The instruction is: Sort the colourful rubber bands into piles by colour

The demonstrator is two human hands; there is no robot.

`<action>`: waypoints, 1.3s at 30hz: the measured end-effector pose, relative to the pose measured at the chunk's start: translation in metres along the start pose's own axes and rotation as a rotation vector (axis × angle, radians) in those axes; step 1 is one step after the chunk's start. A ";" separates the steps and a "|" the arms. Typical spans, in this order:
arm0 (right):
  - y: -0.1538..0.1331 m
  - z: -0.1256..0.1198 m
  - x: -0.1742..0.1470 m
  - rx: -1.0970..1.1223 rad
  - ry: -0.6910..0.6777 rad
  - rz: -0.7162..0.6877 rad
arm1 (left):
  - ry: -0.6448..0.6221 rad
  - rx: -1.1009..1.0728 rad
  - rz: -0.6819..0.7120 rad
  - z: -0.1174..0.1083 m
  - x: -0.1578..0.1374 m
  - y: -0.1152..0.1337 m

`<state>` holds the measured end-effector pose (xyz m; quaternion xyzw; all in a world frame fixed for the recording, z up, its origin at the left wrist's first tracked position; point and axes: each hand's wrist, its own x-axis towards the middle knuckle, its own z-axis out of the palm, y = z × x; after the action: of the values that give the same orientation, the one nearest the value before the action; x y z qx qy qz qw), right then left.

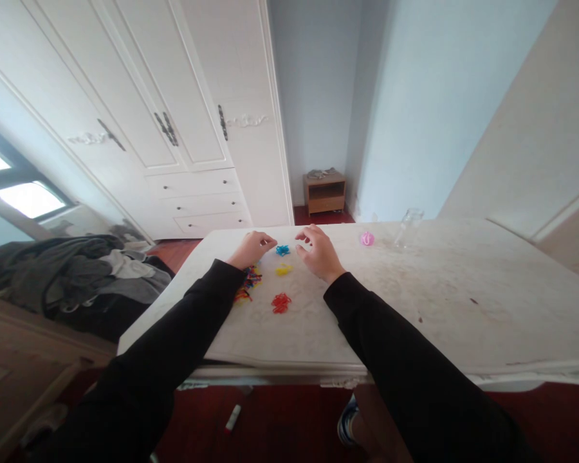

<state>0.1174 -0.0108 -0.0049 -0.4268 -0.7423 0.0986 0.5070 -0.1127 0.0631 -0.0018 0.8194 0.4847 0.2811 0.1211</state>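
Note:
My left hand (253,249) hovers over the left part of the table, just left of a small pile of blue rubber bands (282,249). Its thumb and fingers are pinched together; what they hold, if anything, is too small to make out. To the right of the blue pile is my right hand (318,252), thumb and fingers curved but apart, holding nothing. Nearer to me lie a yellow pile (284,270) and a red pile of rubber bands (280,303). A mixed-colour heap (252,276) is partly hidden by my left wrist and sleeve.
On the white table (429,289) stand a pink round object (366,238) and a clear glass jar (409,226), right of my hands. Dark clothes (77,276) are heaped at the left. A marker (232,418) lies on the floor below the table's front edge.

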 end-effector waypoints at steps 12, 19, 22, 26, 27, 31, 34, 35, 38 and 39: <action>0.004 0.001 -0.001 -0.021 -0.033 0.008 | -0.290 0.099 -0.113 -0.062 -0.010 -0.032; 0.005 0.001 -0.002 -0.038 -0.053 0.011 | -0.405 0.166 -0.136 -0.056 -0.013 -0.025; 0.004 0.001 -0.001 -0.039 -0.059 0.001 | -0.446 0.113 -0.162 -0.053 -0.013 -0.025; 0.005 0.002 -0.002 -0.040 -0.059 0.009 | -0.477 0.049 -0.172 -0.053 -0.014 -0.025; 0.006 0.002 -0.002 -0.041 -0.060 0.011 | -0.471 0.045 -0.160 -0.053 -0.014 -0.024; 0.007 0.003 -0.002 -0.044 -0.069 0.010 | -0.422 0.034 -0.125 -0.055 -0.014 -0.024; 0.007 0.003 -0.002 -0.050 -0.071 0.006 | -0.409 0.037 -0.131 -0.056 -0.014 -0.024; 0.007 0.003 -0.002 -0.051 -0.072 0.005 | -0.404 0.040 -0.134 -0.056 -0.013 -0.025; 0.007 0.003 -0.002 -0.050 -0.074 0.001 | -0.374 0.026 -0.147 -0.056 -0.013 -0.026; 0.007 0.002 -0.002 -0.051 -0.075 0.001 | -0.365 0.007 -0.150 -0.056 -0.013 -0.027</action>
<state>0.1195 -0.0075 -0.0118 -0.4359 -0.7629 0.0960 0.4677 -0.1694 0.0616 0.0266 0.8188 0.5153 0.1162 0.2246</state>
